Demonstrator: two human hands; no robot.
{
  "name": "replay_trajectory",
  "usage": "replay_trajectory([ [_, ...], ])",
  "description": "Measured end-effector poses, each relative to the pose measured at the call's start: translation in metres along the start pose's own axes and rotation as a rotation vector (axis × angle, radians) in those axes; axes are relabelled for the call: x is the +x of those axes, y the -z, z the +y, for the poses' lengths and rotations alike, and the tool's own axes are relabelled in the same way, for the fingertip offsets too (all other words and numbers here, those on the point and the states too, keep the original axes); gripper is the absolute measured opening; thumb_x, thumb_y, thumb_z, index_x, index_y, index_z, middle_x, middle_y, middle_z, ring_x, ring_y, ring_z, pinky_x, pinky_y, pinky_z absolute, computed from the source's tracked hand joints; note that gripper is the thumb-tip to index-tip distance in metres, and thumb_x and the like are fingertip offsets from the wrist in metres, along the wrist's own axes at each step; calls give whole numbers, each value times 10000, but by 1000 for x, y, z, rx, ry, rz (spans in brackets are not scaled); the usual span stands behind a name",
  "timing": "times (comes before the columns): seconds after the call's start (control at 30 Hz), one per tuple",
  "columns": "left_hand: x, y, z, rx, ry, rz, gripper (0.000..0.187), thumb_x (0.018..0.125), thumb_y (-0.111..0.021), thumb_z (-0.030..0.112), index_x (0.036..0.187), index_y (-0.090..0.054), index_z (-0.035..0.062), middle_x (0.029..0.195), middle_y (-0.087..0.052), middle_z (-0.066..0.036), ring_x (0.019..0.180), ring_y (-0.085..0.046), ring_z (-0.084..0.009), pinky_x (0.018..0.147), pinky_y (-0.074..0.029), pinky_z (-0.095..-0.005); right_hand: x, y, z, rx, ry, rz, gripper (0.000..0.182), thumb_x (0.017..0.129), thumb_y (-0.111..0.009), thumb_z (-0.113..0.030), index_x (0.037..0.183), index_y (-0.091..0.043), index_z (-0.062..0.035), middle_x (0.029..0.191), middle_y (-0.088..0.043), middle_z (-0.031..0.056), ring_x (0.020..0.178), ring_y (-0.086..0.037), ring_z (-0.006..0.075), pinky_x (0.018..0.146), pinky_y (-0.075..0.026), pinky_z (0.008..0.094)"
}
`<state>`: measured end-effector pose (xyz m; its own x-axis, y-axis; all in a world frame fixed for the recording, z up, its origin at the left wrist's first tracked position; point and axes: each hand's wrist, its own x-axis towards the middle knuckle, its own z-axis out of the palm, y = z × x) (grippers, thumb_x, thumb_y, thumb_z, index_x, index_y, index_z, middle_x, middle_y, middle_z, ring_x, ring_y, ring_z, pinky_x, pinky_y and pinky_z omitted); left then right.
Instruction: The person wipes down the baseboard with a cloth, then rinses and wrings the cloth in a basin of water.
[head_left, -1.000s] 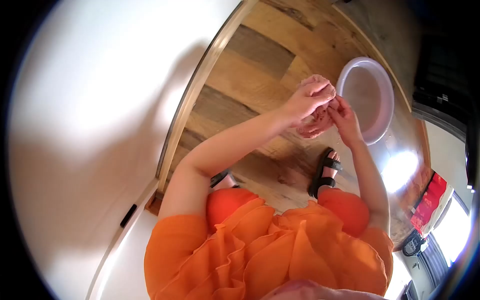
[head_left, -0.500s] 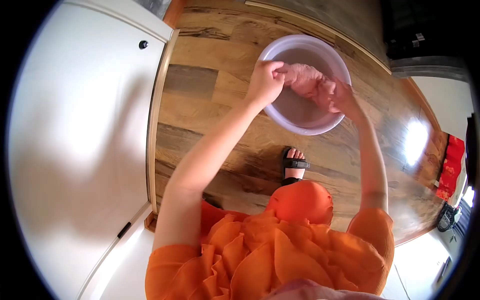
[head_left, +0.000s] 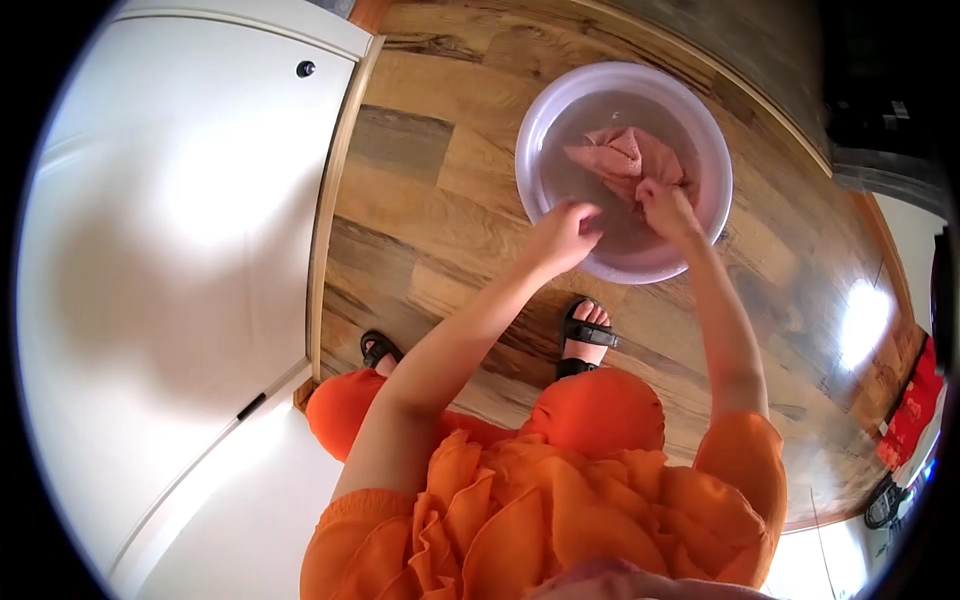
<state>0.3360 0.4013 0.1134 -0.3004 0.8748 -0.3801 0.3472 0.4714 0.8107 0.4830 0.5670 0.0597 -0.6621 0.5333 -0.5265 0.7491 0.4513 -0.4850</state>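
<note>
A lilac plastic basin (head_left: 534, 150) with cloudy water stands on the wooden floor. In it lies a wet, crumpled pink cloth (head_left: 620, 155), spread partly over the water. My right hand (head_left: 668, 207) is closed on the lower right edge of the cloth, inside the basin. Over the basin's near-left rim hovers my left hand (head_left: 568, 236), its fingers loosely curled and apart, with nothing seen between them. It is apart from the cloth.
A white door (head_left: 200, 200) with a black knob fills the left side. My sandalled foot (head_left: 588, 335) is just below the basin. Black equipment (head_left: 880, 110) stands at the upper right, and a red patterned item (head_left: 912, 410) lies at the far right.
My left hand has let go of the cloth and moved down to the near-left rim. My right hand has shifted left with its hold, and the cloth has spread out in the water.
</note>
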Motion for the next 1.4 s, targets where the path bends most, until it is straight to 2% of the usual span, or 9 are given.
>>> replay_trajectory([
  [0.13,38,-29,3,103,-170,147,321,782,-646,135,1097,-642,75,1098,-596,-121,969,-601,-271,825,-497,-378,-20,50,-19,357,209,89,190,917,-470,-178,1020,-605,-94,792,-652,159,737,-662,277,697,-532,372],
  [0.37,62,-32,17,336,-30,12,311,743,-652,93,1052,-628,73,1182,-547,-111,1145,-496,-312,914,-464,-400,-11,-43,0,-609,53,194,217,856,-535,-130,1055,-621,-122,986,-633,133,921,-636,249,772,-517,385],
  [0.5,57,-32,9,281,-220,61,389,745,-652,104,1128,-582,94,1240,-494,-100,1168,-477,-311,929,-456,-407,-7,-7,13,-74,336,112,204,844,-495,-29,992,-627,-79,1005,-614,109,917,-616,195,761,-495,372],
  [0.67,71,-47,-6,195,-146,182,459,712,-668,122,1161,-574,112,1321,-442,-152,1155,-473,-329,938,-450,-385,-48,80,-34,428,237,125,197,934,-424,-108,1056,-574,-72,972,-613,82,873,-557,204,808,-427,291],
  [0.77,90,-28,-11,-128,104,-47,319,735,-641,109,1050,-622,59,1060,-619,-158,975,-595,-305,805,-492,-383,-49,94,-27,677,249,192,219,959,-421,-172,1100,-541,-56,1047,-606,56,945,-542,203,847,-408,302],
  [0.8,85,-39,-13,-552,131,185,234,779,-614,115,991,-608,17,831,-636,-152,789,-622,-284,710,-490,-378,-49,96,-31,756,178,220,232,962,-419,-188,1115,-533,-55,1077,-604,52,979,-546,209,865,-405,310],
  [0.93,90,-30,3,-1143,4,258,144,818,-577,117,881,-573,-13,785,-615,-135,756,-609,-248,696,-481,-378,-23,77,-8,791,-82,106,221,969,-383,-184,1102,-528,-83,965,-566,34,868,-543,123,840,-462,329],
  [1.13,95,-18,12,-259,-91,564,98,796,-604,106,824,-602,13,955,-596,-205,794,-604,-386,689,-497,-403,15,13,33,-356,-7,295,408,936,-475,-312,1299,-434,-130,1288,-502,152,1139,-536,287,925,-441,455],
  [1.4,84,-62,-34,520,47,298,239,778,-603,96,1014,-634,75,1097,-542,-150,989,-575,-317,861,-489,-408,11,-68,33,-353,28,166,745,860,-574,-259,1470,-165,-136,1526,-104,186,1396,-151,379,1058,-276,557],
])
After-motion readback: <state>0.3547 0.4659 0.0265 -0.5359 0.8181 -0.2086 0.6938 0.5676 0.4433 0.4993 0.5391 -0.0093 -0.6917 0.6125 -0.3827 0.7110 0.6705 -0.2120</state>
